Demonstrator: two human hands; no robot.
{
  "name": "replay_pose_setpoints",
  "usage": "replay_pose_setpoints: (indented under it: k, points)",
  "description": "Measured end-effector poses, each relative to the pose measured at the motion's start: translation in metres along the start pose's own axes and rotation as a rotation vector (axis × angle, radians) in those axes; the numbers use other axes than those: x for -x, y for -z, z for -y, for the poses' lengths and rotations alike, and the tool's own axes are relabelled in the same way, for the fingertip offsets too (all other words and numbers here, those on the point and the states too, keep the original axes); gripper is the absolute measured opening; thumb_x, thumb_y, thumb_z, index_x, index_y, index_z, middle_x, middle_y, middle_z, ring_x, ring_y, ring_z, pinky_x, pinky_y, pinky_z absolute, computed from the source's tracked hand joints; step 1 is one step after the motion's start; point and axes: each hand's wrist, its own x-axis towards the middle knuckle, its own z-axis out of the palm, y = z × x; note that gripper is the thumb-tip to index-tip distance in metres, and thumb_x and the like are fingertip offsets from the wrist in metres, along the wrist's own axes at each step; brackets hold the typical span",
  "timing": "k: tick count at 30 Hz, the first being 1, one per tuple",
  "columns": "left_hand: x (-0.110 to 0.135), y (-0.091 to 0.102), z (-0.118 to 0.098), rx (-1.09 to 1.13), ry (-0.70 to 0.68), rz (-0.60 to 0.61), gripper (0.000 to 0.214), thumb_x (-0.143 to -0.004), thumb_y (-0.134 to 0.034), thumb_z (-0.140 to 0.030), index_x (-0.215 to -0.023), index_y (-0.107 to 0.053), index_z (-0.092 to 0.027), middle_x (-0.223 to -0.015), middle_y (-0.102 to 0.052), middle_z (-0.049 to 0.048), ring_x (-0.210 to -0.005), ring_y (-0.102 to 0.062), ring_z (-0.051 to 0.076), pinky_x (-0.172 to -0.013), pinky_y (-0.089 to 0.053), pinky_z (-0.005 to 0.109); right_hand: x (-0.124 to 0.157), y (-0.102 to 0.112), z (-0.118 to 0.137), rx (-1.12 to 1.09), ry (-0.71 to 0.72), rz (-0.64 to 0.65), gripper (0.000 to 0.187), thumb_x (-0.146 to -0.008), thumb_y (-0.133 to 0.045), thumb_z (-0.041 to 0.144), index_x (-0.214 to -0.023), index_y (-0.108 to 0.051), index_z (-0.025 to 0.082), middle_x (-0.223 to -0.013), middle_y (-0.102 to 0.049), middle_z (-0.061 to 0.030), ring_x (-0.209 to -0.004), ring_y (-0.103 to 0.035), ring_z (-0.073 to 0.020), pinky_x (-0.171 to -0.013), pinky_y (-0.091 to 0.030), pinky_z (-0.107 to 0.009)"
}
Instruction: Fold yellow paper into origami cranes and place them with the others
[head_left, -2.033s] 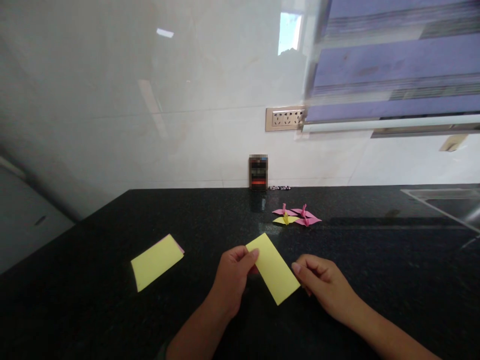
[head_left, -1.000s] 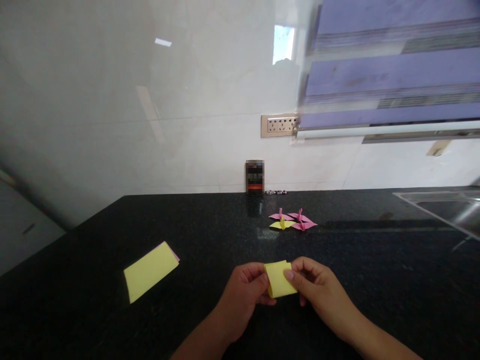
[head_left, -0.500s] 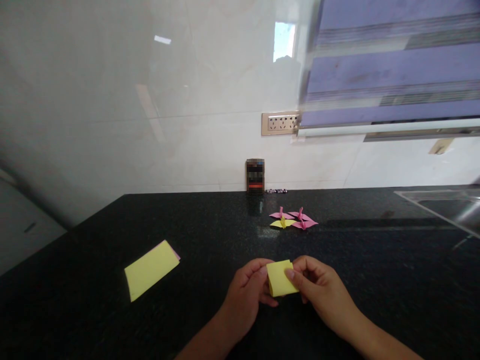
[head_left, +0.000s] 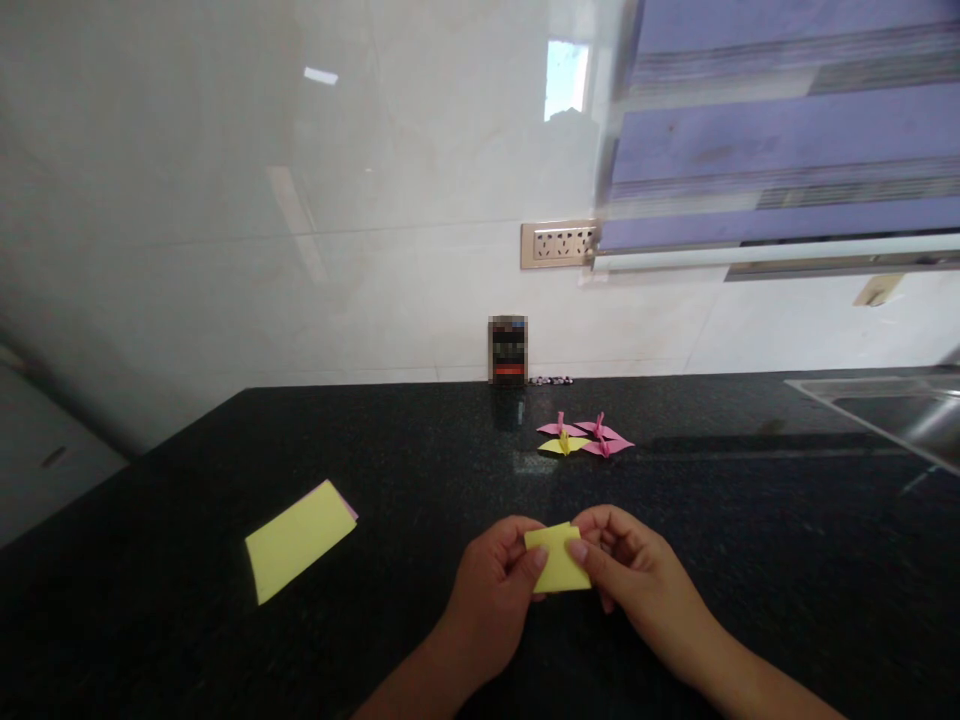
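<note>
A small folded square of yellow paper (head_left: 557, 562) is held between both hands, just above the dark countertop. My left hand (head_left: 495, 585) pinches its left side, thumb on the front face and fingers behind. On the right side my right hand (head_left: 626, 565) grips it the same way, its thumb near the upper right corner. Beyond the hands stand several origami cranes: a yellow crane (head_left: 565, 444) and pink ones, including a pink crane (head_left: 606, 446). Off to the left lies a stack of yellow paper sheets (head_left: 300, 540) with a pink edge showing under it.
A dark upright device with a blurred face (head_left: 508, 352) leans at the wall, a beaded strip (head_left: 552, 380) beside it. The black countertop (head_left: 420, 450) meets a sink (head_left: 900, 410) at right. A socket panel (head_left: 559, 245) and a purple blind (head_left: 750, 150) are on the wall.
My left thumb has come over onto the front of the folded paper, pressing its left side. The paper now looks flatter and sits slightly further left.
</note>
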Motion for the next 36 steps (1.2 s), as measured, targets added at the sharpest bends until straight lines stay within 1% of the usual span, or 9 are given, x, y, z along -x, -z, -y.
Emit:
replay_pose_setpoints:
  k: [5,10,12,16,20,27,32,34,36]
  points:
    - [-0.0013,-0.0004,0.0016,0.005,-0.021,0.001,0.014,-0.077,-0.046,-0.023,-0.086,-0.052,-0.014,-0.067,-0.058,0.0011,-0.06,-0.052,0.011,-0.053,-0.04,0.022,-0.0007,0.0013,-0.0002,-0.022,-0.054,-0.023,0.024,-0.072,-0.054,0.037,-0.082,-0.049,0.017,-0.06,-0.047,0.003,-0.045,-0.039,-0.0066,-0.034,-0.029,-0.015]
    - [-0.0036,-0.0008,0.0046,0.006,-0.019,-0.004,0.014,-0.076,-0.047,-0.024,-0.086,-0.052,-0.014,-0.068,-0.058,0.0013,-0.06,-0.052,0.011,-0.053,-0.04,0.022,0.0004,0.0031,-0.0011,0.09,-0.027,0.003,0.024,-0.075,-0.051,0.038,-0.071,-0.054,0.014,-0.05,-0.045,0.0045,-0.039,-0.034,-0.0042,-0.034,-0.027,-0.015]
    - [-0.0038,-0.0005,0.005,-0.006,-0.017,-0.004,0.015,-0.077,-0.047,-0.025,-0.086,-0.052,-0.014,-0.069,-0.059,0.0019,-0.061,-0.052,0.012,-0.053,-0.04,0.022,0.0003,0.0032,-0.0008,0.114,-0.023,-0.005,0.024,-0.075,-0.051,0.037,-0.069,-0.054,0.014,-0.049,-0.044,0.0048,-0.038,-0.034,-0.0039,-0.034,-0.027,-0.015]
    - [-0.0026,0.0,0.0036,-0.015,-0.003,-0.001,0.016,-0.077,-0.046,-0.025,-0.087,-0.052,-0.014,-0.07,-0.059,0.0025,-0.063,-0.053,0.013,-0.053,-0.041,0.022,-0.0005,0.0033,-0.0013,0.109,-0.029,-0.005,0.024,-0.074,-0.051,0.038,-0.07,-0.055,0.014,-0.051,-0.045,0.0045,-0.038,-0.034,-0.0044,-0.034,-0.028,-0.015]
    - [-0.0016,0.0002,0.0026,-0.014,0.0,0.015,0.016,-0.077,-0.045,-0.025,-0.087,-0.052,-0.014,-0.07,-0.059,0.0023,-0.063,-0.053,0.013,-0.054,-0.041,0.022,-0.0009,0.0036,-0.0026,0.104,-0.019,-0.003,0.026,-0.075,-0.05,0.04,-0.068,-0.054,0.014,-0.049,-0.042,0.0055,-0.038,-0.034,-0.0047,-0.034,-0.027,-0.016]
    - [-0.0028,0.0009,0.0032,-0.035,0.003,0.015,0.018,-0.077,-0.046,-0.027,-0.088,-0.052,-0.014,-0.066,-0.058,0.0017,-0.059,-0.052,0.011,-0.052,-0.04,0.021,-0.0022,0.0036,-0.0041,0.101,-0.028,0.001,0.03,-0.075,-0.047,0.043,-0.065,-0.052,0.016,-0.049,-0.041,0.0055,-0.038,-0.034,-0.0056,-0.034,-0.027,-0.016]
    - [-0.0027,0.0008,0.0026,-0.013,-0.004,0.012,0.019,-0.076,-0.047,-0.028,-0.086,-0.053,-0.014,-0.064,-0.057,0.0005,-0.057,-0.051,0.011,-0.051,-0.038,0.02,-0.0019,0.0034,-0.0031,0.101,-0.022,0.011,0.03,-0.076,-0.047,0.042,-0.064,-0.052,0.016,-0.049,-0.041,0.0056,-0.039,-0.035,-0.0057,-0.035,-0.028,-0.016]
    - [-0.0027,0.0007,0.0024,-0.001,-0.01,0.021,0.019,-0.076,-0.047,-0.028,-0.085,-0.053,-0.013,-0.065,-0.058,0.001,-0.058,-0.051,0.011,-0.052,-0.039,0.02,-0.0019,0.0033,-0.0028,0.107,-0.019,0.009,0.029,-0.076,-0.046,0.042,-0.064,-0.052,0.016,-0.049,-0.041,0.0056,-0.039,-0.034,-0.0054,-0.035,-0.027,-0.016]
    - [-0.0025,0.0006,0.0023,0.001,-0.013,0.014,0.02,-0.076,-0.048,-0.027,-0.089,-0.054,-0.013,-0.068,-0.06,0.0019,-0.06,-0.053,0.012,-0.055,-0.039,0.021,-0.0018,0.0032,-0.0029,0.112,-0.017,0.007,0.029,-0.076,-0.047,0.042,-0.063,-0.051,0.016,-0.048,-0.041,0.0058,-0.038,-0.034,-0.0054,-0.035,-0.026,-0.016]
